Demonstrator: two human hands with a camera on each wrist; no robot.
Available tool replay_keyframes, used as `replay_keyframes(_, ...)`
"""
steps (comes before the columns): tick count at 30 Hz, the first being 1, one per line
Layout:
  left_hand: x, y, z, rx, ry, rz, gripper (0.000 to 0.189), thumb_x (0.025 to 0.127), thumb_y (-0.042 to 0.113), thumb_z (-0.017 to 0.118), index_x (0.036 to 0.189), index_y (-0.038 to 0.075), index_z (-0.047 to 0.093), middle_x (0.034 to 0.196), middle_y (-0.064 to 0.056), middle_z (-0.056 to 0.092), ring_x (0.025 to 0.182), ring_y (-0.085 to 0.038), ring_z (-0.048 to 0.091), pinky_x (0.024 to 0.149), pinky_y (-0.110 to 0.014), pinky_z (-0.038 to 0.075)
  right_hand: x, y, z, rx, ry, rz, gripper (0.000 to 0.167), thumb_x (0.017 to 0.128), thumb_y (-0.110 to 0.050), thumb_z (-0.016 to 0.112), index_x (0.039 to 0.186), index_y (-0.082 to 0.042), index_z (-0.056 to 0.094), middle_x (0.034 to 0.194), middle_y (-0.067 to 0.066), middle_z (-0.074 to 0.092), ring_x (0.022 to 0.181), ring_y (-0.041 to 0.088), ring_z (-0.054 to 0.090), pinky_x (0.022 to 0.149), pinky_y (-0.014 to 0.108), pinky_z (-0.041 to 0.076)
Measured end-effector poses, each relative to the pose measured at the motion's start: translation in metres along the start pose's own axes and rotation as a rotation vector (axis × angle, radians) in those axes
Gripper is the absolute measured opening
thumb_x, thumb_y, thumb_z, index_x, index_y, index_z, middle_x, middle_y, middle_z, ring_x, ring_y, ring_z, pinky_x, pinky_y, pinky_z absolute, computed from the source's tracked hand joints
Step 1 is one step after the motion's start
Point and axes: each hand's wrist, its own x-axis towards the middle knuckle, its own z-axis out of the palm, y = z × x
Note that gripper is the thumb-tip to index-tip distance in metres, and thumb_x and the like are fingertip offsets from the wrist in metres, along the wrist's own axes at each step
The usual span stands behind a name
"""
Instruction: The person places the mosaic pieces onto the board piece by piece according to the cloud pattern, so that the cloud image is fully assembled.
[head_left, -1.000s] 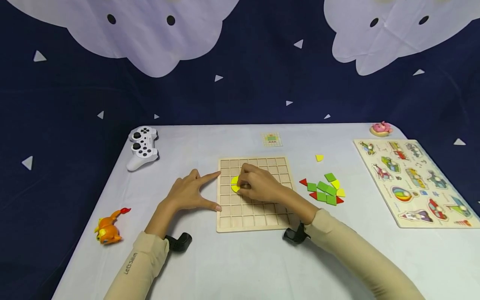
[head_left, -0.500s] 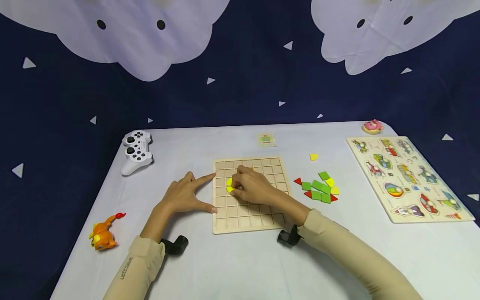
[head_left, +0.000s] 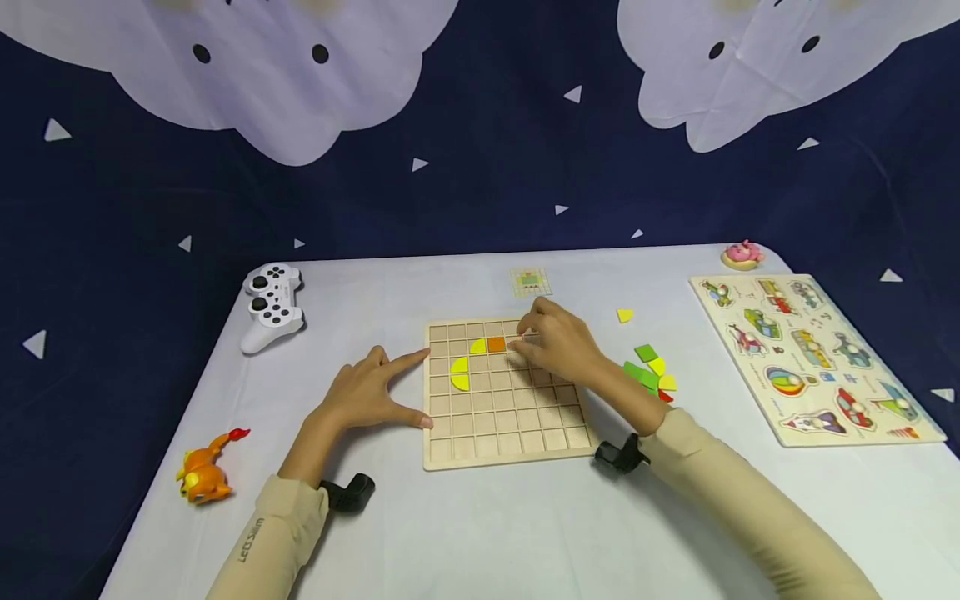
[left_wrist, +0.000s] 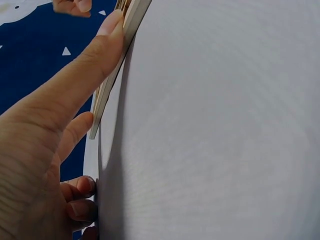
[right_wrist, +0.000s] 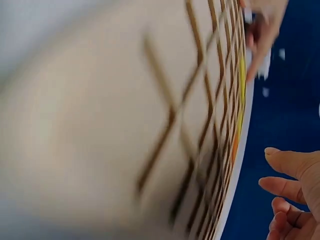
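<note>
While the left hand (head_left: 366,390), thumb and forefinger spread, touches the grid board (head_left: 510,447) on the tabletop (head_left: 420,533) and the empty right hand (head_left: 561,342) hovers, relaxed, a low sweep could knock the orange square (head_left: 496,344) from its cell.

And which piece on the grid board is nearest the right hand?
The orange square, just left of the right hand; the yellow rounded pieces lie farther left.

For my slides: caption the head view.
Left hand touches the grid board; right hand hovers beside the orange square.
</note>
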Motion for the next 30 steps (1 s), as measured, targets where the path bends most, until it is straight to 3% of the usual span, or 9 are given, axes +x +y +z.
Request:
replay_keyframes(6,0.0,-0.001,0.0,0.004,0.001,-0.006,0.112,0.052,0.078,0.079,0.15,0.039,0.042,0.093,-0.005,0.046,0.065,-0.02,0.041,0.064,-0.033,0.03,-0.003,0.05,-0.023,-0.056,-0.015,0.198,0.03,0.09,-0.027,0.074,0.102,0.001,0.074,0.099,0.014,0.058,0.079,0.025,0.056,0.064,0.039,0.05)
replay_keyframes(14,0.0,0.0,-0.001,-0.007,0.0,-0.001,0.112,0.052,0.077,0.08,0.15,0.039,0.042,0.093,-0.005,0.045,0.066,-0.02,0.04,0.063,-0.033,0.03,-0.015,0.102,-0.039,-0.154,-0.01,0.444,0.036,0.091,-0.03,0.069,0.098,0.005,0.07,0.101,0.02,0.055,0.092,0.037,0.057,0.075,0.052,0.049)
replay_keyframes(22,0.0,0.002,-0.001,-0.004,-0.001,-0.002,0.111,0.052,0.078,0.079,0.15,0.039,0.042,0.093,-0.005,0.045,0.065,-0.021,0.039,0.064,-0.033,0.03,-0.024,0.127,-0.046,-0.186,-0.02,0.545,0.038,0.09,-0.031,0.069,0.087,0.007,0.069,0.097,0.023,0.053,0.089,0.039,0.056,0.071,0.051,0.047)
replay_keyframes(30,0.0,0.001,-0.001,-0.007,-0.005,-0.008,0.112,0.053,0.077,0.08,0.15,0.038,0.042,0.093,-0.006,0.046,0.065,-0.02,0.039,0.063,-0.033,0.03,-0.024,0.134,-0.048,-0.123,-0.074,0.529,0.032,0.091,-0.018,0.065,0.104,0.011,0.07,0.106,0.027,0.055,0.098,0.043,0.058,0.081,0.056,0.048)
